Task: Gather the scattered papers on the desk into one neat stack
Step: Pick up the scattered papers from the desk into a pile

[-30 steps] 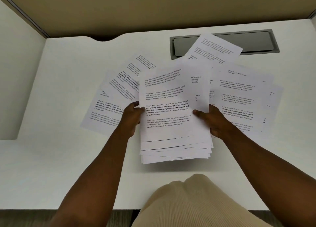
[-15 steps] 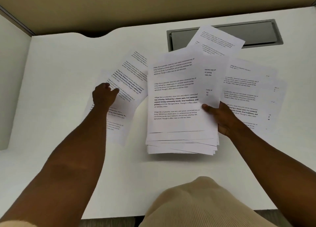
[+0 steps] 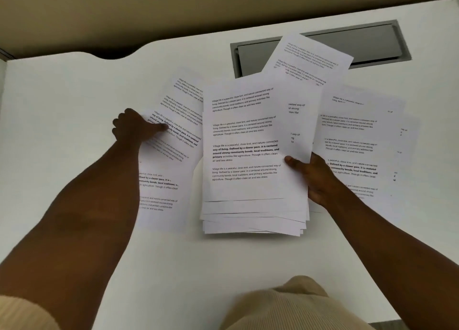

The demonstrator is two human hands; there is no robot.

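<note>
Right hand (image 3: pixel 315 178) gripping the stack (image 3: pixel 253 156), long axis pointing away.
Left hand (image 3: pixel 135 128) is pinching a tilted loose sheet (image 3: pixel 178 131).

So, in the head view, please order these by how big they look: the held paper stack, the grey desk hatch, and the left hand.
1. held paper stack
2. grey desk hatch, partly covered by a sheet
3. left hand

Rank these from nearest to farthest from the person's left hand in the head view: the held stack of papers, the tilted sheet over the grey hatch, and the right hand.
From the left hand:
1. Held stack of papers, middle of the desk.
2. Right hand, at the stack's right edge.
3. Tilted sheet, far back right, overlapping the grey hatch.
</note>
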